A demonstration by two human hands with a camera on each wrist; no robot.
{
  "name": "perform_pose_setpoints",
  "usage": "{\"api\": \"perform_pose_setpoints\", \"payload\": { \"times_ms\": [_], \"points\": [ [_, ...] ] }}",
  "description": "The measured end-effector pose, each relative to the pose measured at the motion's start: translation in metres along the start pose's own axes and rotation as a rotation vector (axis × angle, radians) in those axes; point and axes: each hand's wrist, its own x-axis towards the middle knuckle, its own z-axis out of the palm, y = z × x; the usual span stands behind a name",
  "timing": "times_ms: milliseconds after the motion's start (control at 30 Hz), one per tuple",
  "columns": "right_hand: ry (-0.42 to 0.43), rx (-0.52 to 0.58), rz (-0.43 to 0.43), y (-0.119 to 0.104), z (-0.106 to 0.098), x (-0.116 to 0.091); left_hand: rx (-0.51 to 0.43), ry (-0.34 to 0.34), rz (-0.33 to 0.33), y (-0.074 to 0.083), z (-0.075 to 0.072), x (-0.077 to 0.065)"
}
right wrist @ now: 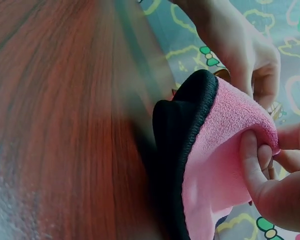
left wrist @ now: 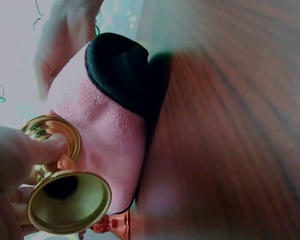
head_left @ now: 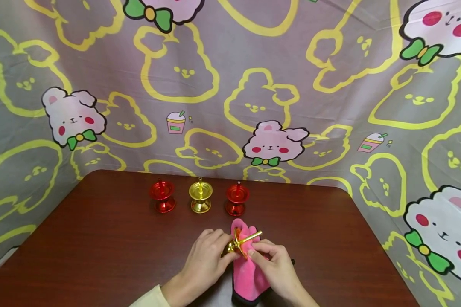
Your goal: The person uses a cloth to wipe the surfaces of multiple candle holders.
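In the head view my left hand (head_left: 205, 258) holds a shiny gold candle holder (head_left: 232, 246) tipped on its side, its stem pointing right. The hollow underside of its base (left wrist: 70, 202) faces the left wrist camera. Beneath and beside it bunches a fuzzy pink cloth (head_left: 249, 273) with a black edge and underside (right wrist: 177, 127). My right hand (head_left: 278, 264) pinches a fold of this cloth between thumb and fingers, right at the holder's dish. In the right wrist view the cloth hides most of the holder.
Toward the back of the dark wooden table (head_left: 111, 243) stand a red candle holder (head_left: 163, 196), a gold one (head_left: 200, 196) and another red one (head_left: 236, 199), upright in a row. A cartoon-printed curtain (head_left: 215, 115) hangs behind and at both sides.
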Motion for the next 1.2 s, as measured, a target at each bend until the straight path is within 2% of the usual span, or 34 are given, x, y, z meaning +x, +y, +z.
{"api": "perform_pose_setpoints", "payload": {
  "times_ms": [167, 300, 500, 667, 733, 800, 933, 1000, 1100, 1133, 1200],
  "points": [
    [-0.006, -0.012, -0.032, 0.0, 0.003, -0.001, 0.087, 0.019, 0.076, -0.003, 0.003, 0.002],
    [-0.009, -0.026, -0.023, 0.0, 0.004, -0.001, 0.103, 0.013, 0.084, -0.004, 0.006, 0.003],
    [0.046, -0.054, 0.07, 0.001, 0.007, -0.001, 0.095, 0.025, 0.042, -0.005, 0.008, 0.005],
    [0.163, -0.133, -0.007, 0.006, 0.012, 0.001, 0.019, 0.03, -0.037, -0.003, 0.007, 0.005],
    [0.211, -0.161, -0.057, 0.01, 0.011, 0.003, -0.066, 0.003, -0.104, -0.001, 0.006, 0.005],
    [0.245, -0.168, -0.088, 0.012, 0.009, 0.005, -0.182, -0.05, -0.2, 0.001, 0.004, 0.005],
    [0.259, -0.115, -0.127, 0.017, 0.004, 0.009, -0.555, -0.213, -0.444, 0.0, -0.001, 0.008],
    [0.228, -0.083, -0.155, 0.019, 0.003, 0.01, -0.768, -0.312, -0.534, -0.002, -0.002, 0.009],
    [0.151, -0.054, -0.219, 0.021, 0.001, 0.009, -1.033, -0.456, -0.586, -0.005, -0.003, 0.007],
    [0.12, -0.044, -0.241, 0.022, 0.0, 0.009, -1.099, -0.491, -0.591, -0.006, -0.003, 0.006],
    [0.058, -0.024, -0.269, 0.023, -0.002, 0.008, -1.178, -0.519, -0.585, -0.007, -0.003, 0.005]
  ]
}}
